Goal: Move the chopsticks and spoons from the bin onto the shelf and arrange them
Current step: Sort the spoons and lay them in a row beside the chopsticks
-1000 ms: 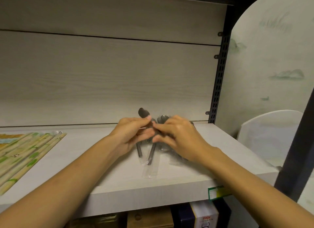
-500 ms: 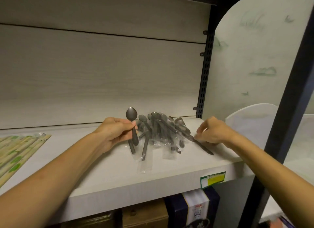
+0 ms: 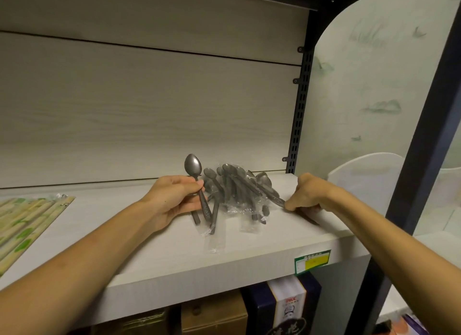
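A pile of dark metal spoons in clear plastic sleeves point(image 3: 239, 187) lies on the white wooden shelf point(image 3: 174, 249), right of the middle. My left hand point(image 3: 172, 200) holds one spoon point(image 3: 193, 165) upright by its handle at the pile's left edge, bowl up. My right hand point(image 3: 306, 195) pinches the handle end of another wrapped spoon point(image 3: 274, 197) at the pile's right side, low on the shelf. Packs of bamboo chopsticks with green print point(image 3: 27, 219) lie flat at the shelf's far left.
A black slotted upright point(image 3: 299, 105) and a black post point(image 3: 424, 125) bound the shelf on the right, with a white panel behind. A green-yellow price label point(image 3: 311, 261) sits on the shelf's front edge. Boxes point(image 3: 287, 307) stand on the level below.
My hands were together over the pile, then parted. The left lifted one spoon upright; the right moved to the pile's right side and pinched a spoon handle. The view shifted slightly right.
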Demonstrator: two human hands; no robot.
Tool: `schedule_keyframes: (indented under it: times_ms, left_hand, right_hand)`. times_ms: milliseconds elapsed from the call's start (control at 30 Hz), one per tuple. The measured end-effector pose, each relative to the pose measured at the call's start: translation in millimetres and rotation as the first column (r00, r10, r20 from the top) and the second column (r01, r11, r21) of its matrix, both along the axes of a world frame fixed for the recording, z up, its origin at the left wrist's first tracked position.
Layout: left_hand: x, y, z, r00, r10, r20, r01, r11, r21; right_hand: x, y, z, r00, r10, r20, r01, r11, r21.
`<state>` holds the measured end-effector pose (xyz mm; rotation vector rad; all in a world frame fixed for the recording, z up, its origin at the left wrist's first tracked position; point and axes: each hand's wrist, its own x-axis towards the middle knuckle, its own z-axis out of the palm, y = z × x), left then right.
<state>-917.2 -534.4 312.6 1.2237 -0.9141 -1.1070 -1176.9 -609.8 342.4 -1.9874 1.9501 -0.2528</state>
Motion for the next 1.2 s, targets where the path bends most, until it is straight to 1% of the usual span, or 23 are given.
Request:
schedule_keyframes:
  times_ms: [100,167,233,300,333,367,400,433,467,500,533,567,667,733,833,900,933,1000,1100,1167,1200]
  left_hand:
    - [0.3,-0.3,-1.1,1.000,0.004,-0.001,-0.004,1.000,-0.012]
    - [-0.4,0.2,-0.3,1.000,-0.004,-0.009,0.003,1.000,-0.027]
    - [-2.0,1.4,1.1,0.999,-0.020,-0.026,0.018,0.999,-0.042]
    - [-4.1,2.6,2.5,0.998,-0.034,-0.049,0.031,0.998,-0.061]
    - [-5.3,2.7,3.3,0.997,-0.042,-0.058,0.038,0.997,-0.071]
    - [-6.4,2.6,3.9,0.997,-0.049,-0.066,0.044,0.996,-0.080]
    - [-7.4,2.1,4.3,0.996,-0.053,-0.073,0.046,0.995,-0.089]
    - [-8.4,1.4,4.6,0.995,-0.054,-0.079,0.046,0.994,-0.096]
    - [-9.5,1.1,4.9,0.995,-0.055,-0.086,0.046,0.994,-0.102]
    - [-9.9,1.0,5.2,0.994,-0.057,-0.090,0.048,0.993,-0.106]
    - [-10.6,1.2,5.9,0.994,-0.063,-0.087,0.054,0.993,-0.109]
    - [-10.4,1.6,6.4,0.994,-0.067,-0.082,0.058,0.992,-0.111]
    - [-9.6,3.4,7.7,0.994,-0.066,-0.092,0.054,0.991,-0.122]
    - [-8.2,3.9,7.5,0.994,-0.030,-0.103,0.017,0.992,-0.125]
    - [-6.0,2.7,5.1,0.995,0.035,-0.091,-0.045,0.993,-0.106]
    - [-6.5,1.8,4.7,0.995,0.046,-0.083,-0.053,0.995,-0.083]
    - [-7.5,0.9,4.8,0.995,0.040,-0.091,-0.048,0.996,-0.080]
    - [-9.2,0.0,5.7,0.994,0.007,-0.107,-0.017,0.996,-0.090]
    - [-11.3,-0.3,5.6,0.997,-0.017,-0.076,0.009,0.995,-0.102]
    - [-11.6,-0.7,5.0,0.999,0.017,-0.050,-0.023,0.993,-0.116]
    - [-11.4,-0.8,5.1,0.998,0.036,-0.049,-0.041,0.992,-0.123]
  right_hand:
    - [-2.6,-3.6,-0.6,0.998,-0.010,0.065,0.007,0.999,0.047]
    - [-5.4,-6.4,-1.8,0.995,-0.017,0.099,0.013,0.999,0.037]
    - [-10.2,-9.6,-2.3,0.990,-0.031,0.136,0.037,0.999,-0.040]
    - [-13.5,-11.1,0.0,0.972,-0.029,0.234,0.071,0.982,-0.175]
    - [-12.9,-10.5,1.9,0.943,-0.009,0.334,0.092,0.968,-0.233]
    - [-9.4,-6.7,4.9,0.887,0.031,0.461,0.101,0.960,-0.260]
    - [-2.3,0.8,9.1,0.809,0.087,0.581,0.077,0.965,-0.252]
    - [7.5,11.0,12.9,0.722,0.142,0.678,0.013,0.976,-0.218]
    - [19.3,22.4,16.8,0.644,0.182,0.743,-0.074,0.982,-0.176]
    - [31.9,33.0,19.7,0.594,0.207,0.777,-0.154,0.978,-0.143]
    - [44.1,40.1,19.3,0.572,0.228,0.788,-0.214,0.969,-0.125]
    - [55.8,44.6,16.4,0.574,0.248,0.780,-0.253,0.960,-0.119]
    - [85.3,45.0,-1.1,0.663,0.337,0.668,-0.294,0.938,-0.182]
    - [96.7,38.8,-11.9,0.686,0.368,0.627,-0.267,0.930,-0.255]
    - [100.4,29.2,-16.0,0.652,0.339,0.678,-0.148,0.934,-0.325]
    - [100.9,28.8,-14.1,0.598,0.349,0.722,-0.149,0.933,-0.327]
    - [101.5,29.8,-14.1,0.588,0.363,0.722,-0.172,0.929,-0.326]
    - [103.0,31.7,-16.6,0.623,0.401,0.671,-0.207,0.913,-0.353]
    - [102.9,33.8,-22.2,0.700,0.470,0.537,-0.233,0.862,-0.450]
    - [100.4,34.7,-22.9,0.714,0.521,0.467,-0.285,0.827,-0.485]
    - [98.4,34.2,-22.5,0.703,0.538,0.466,-0.307,0.820,-0.484]
